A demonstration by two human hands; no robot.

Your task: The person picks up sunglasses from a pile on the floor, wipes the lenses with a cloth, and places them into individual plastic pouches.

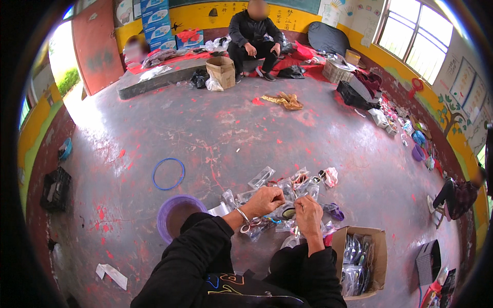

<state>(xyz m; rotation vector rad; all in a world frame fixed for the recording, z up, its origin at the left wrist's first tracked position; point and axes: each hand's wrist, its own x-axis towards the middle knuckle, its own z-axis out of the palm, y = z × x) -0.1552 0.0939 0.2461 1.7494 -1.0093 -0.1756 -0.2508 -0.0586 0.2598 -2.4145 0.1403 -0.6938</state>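
Both hands are raised over a heap of small packets on the floor, with fingertips pinched. My left hand (265, 201), with a metal bangle at the wrist, pinches the edge of a clear plastic bag. The other edge is between the fingers of my right hand (309, 211). Between and below the hands shows a dark oval item (288, 213) with a pale rim; whether it is inside the bag I cannot tell. Around them lie clear packets (262, 177), a pair of scissors (248, 226) by my left wrist and a purple band-like item (334, 211).
A cardboard box (379, 246) of bagged dark items stands by my right arm. To the left are a purple basin (163, 215) and a blue hoop (168, 174). A person (254, 34) sits on a low platform ahead; another person (460, 196) sits at the right.
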